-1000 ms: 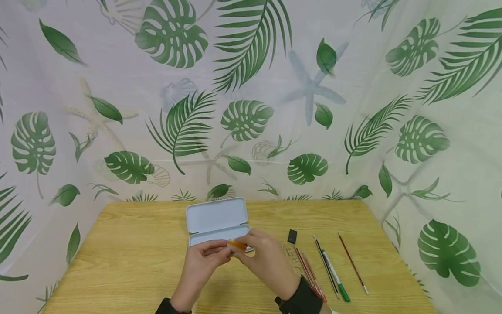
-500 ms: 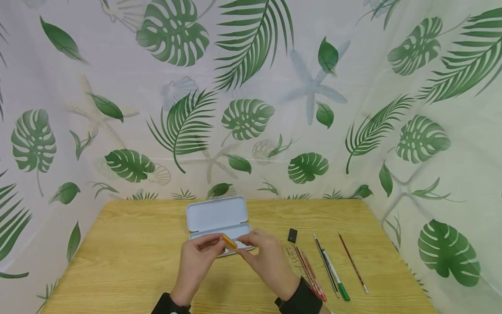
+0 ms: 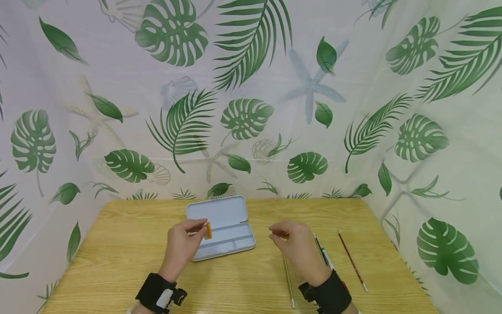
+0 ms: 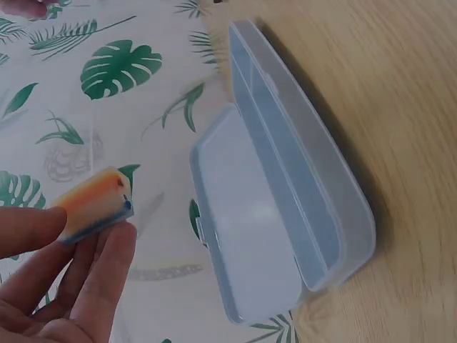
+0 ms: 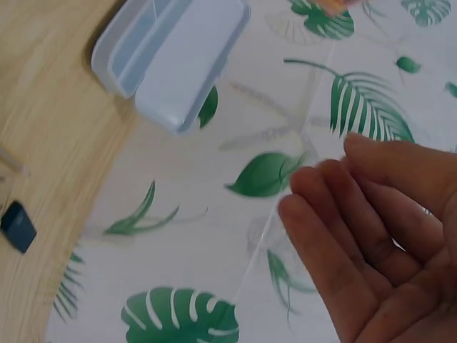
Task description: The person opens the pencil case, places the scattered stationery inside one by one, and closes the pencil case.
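Observation:
My left hand pinches a small eraser between thumb and fingers. Bands of orange, white and blue run across this block in the left wrist view, where the fingertips support its underside. The eraser is held up over the left part of an open light-blue pencil case, whose lid leans back and whose tray has dividers. To the right of the case, my right hand hovers with loosely bent fingers and nothing in them, as the right wrist view also shows.
A slim yellowish pencil lies below my right hand. Further right are a green-and-white pen, a dark pencil and a reddish pencil. A small black block lies on the wooden table. Leaf-patterned cloth hangs behind.
Both hands were together at the eraser. The right hand has let go and moved right, over the pencils; the left hand has carried the eraser left and turned it upright.

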Motion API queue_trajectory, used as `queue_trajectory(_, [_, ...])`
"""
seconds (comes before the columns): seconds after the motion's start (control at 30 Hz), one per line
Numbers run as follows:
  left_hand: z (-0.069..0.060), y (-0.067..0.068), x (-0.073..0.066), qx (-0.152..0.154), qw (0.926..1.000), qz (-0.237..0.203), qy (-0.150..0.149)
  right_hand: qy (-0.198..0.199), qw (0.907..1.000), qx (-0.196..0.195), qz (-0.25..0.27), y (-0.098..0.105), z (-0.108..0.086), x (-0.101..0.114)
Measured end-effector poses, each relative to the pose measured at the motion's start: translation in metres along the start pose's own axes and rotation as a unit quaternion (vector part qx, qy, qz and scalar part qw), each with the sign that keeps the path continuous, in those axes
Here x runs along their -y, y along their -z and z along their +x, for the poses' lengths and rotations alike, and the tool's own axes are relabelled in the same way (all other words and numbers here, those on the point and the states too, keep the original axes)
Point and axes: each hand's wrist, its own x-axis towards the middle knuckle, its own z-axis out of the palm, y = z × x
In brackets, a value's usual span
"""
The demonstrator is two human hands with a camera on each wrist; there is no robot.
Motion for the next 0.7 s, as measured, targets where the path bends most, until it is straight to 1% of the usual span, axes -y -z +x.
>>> queue_trajectory(0.07, [0.003, 0.001, 0.006, 0.012, 0.9993, 0.030, -0.021, -0.022, 0.9996, 0.017, 0.004, 0.008, -0.001, -0.004])
queue_trajectory(0.13, [0.006, 0.001, 0.012, 0.031, 0.9970, 0.063, -0.031, -0.040, 0.9987, 0.030, 0.009, 0.013, -0.003, -0.008])
queue_trajectory(0.27, [0.011, -0.002, 0.025, 0.080, 0.9888, 0.123, -0.029, -0.069, 0.9963, 0.047, 0.020, 0.017, -0.005, -0.017])
queue_trajectory(0.37, [0.013, -0.007, 0.035, 0.107, 0.9837, 0.143, -0.022, -0.077, 0.9956, 0.050, 0.017, 0.018, -0.007, -0.022])
queue_trajectory(0.47, [0.013, -0.011, 0.045, 0.119, 0.9802, 0.156, -0.026, -0.073, 0.9961, 0.048, 0.011, 0.018, -0.008, -0.024])
queue_trajectory(0.57, [0.013, -0.015, 0.053, 0.120, 0.9758, 0.179, -0.036, -0.070, 0.9964, 0.047, 0.008, 0.018, -0.008, -0.025])
queue_trajectory(0.7, [0.012, -0.018, 0.056, 0.132, 0.9685, 0.206, -0.045, -0.072, 0.9963, 0.047, 0.008, 0.019, -0.009, -0.025])
